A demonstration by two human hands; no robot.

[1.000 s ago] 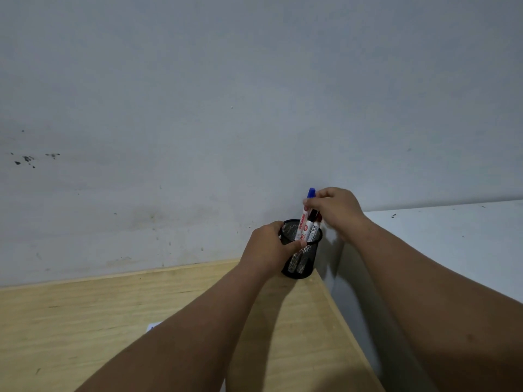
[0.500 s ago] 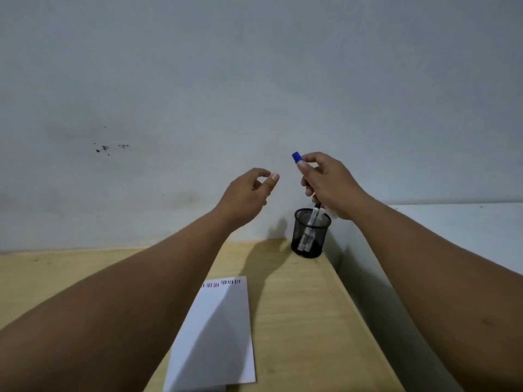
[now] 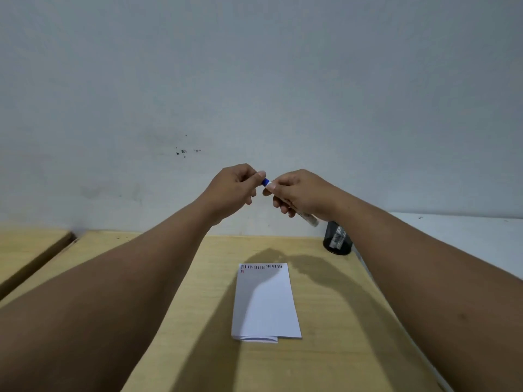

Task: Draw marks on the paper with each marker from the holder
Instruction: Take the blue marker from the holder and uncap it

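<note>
Both hands are raised in front of the wall, above the desk. My right hand is closed around the body of a blue-capped marker, whose white rear end sticks out below the palm. My left hand pinches the marker's blue cap with thumb and forefinger. A folded white paper lies on the wooden desk, with short dark and red marks along its top edge. The black mesh holder stands at the desk's back right corner, partly hidden by my right forearm, with markers inside.
A grey wall rises right behind the desk. A white surface adjoins the desk on the right. A second wooden desk sits to the left across a narrow gap.
My right hand lifted the blue-capped marker out of the holder and carried it left. My left hand let go of the holder and closed on the cap. The view tilted down to the paper.
</note>
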